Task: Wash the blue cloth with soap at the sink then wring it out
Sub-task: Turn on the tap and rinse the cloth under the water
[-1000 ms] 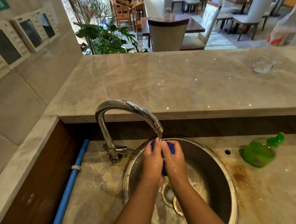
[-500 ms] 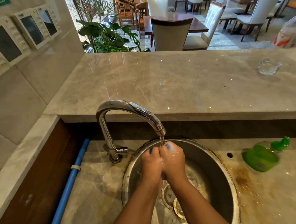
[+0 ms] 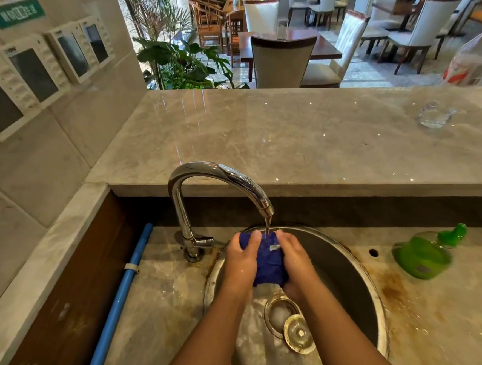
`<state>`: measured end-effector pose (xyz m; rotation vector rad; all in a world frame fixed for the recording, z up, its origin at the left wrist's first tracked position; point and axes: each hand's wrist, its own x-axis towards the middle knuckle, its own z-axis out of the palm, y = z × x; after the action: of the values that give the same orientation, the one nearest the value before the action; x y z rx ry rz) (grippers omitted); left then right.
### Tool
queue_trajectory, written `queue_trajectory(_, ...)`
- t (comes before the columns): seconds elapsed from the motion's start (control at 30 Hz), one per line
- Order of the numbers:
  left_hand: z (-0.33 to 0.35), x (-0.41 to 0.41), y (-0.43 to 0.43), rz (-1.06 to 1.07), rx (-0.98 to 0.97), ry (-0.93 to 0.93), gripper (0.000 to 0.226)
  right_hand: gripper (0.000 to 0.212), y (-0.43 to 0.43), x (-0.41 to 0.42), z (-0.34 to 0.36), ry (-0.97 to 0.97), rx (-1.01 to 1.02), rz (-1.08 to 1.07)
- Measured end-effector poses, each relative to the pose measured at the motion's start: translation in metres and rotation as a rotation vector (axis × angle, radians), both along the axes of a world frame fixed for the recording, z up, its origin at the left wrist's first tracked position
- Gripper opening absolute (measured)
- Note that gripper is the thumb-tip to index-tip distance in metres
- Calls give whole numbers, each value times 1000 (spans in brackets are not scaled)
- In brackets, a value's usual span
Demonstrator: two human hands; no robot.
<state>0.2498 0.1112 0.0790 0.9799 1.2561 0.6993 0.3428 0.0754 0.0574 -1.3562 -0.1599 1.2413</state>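
A bunched blue cloth (image 3: 268, 261) is held over the far edge of a round steel sink (image 3: 343, 277), directly under a thin stream of water from a curved chrome faucet (image 3: 219, 176). The left hand (image 3: 240, 265) and right hand (image 3: 296, 259) clamp it between them, fingers curled round its sides with fingertips at its top. A green soap bottle (image 3: 423, 255) lies on the wet counter (image 3: 421, 329), near the sink's right edge.

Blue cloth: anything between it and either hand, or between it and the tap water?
Nothing visible. The left hand and right hand grip the blue cloth directly; the stream from the faucet lands on its top, over the sink.
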Motion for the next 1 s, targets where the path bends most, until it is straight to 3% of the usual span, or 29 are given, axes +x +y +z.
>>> queue_trajectory(0.13, 0, -18, 13, -47, 157, 66, 23, 32, -10, 18, 3, -94, 54, 31)
queue_trajectory(0.23, -3, -24, 17, -99, 341, 392, 23, 35, -18, 19, 8, -646, -6, 153)
queue_trajectory(0.3, -3, -22, 13, -84, 388, 436, 12, 34, -19, 14, 8, -914, -10, 152)
queue_trajectory(0.37, -4, -21, 12, -64, 345, 312, 9, 35, -18, 10, 8, -816, 2, 67)
queue_trajectory(0.5, 2, -22, 12, -83, 140, -34, 22, 41, -12, 15, 10, 184, 50, -66)
queue_trajectory(0.57, 6, -23, 11, -153, 93, -119, 36, 43, -15, 15, 10, 366, 50, 32)
queue_trajectory(0.73, 11, -25, 16, -190, -51, -263, 51, 46, -16, 15, 2, 374, 67, 152)
queue_trajectory(0.9, -1, -30, 16, -146, -140, -245, 28, 28, -12, 29, 10, -209, 64, 191)
queue_trajectory(1.0, -4, -27, 13, -80, -167, -274, 25, 17, -10, 30, 17, -357, 98, 174)
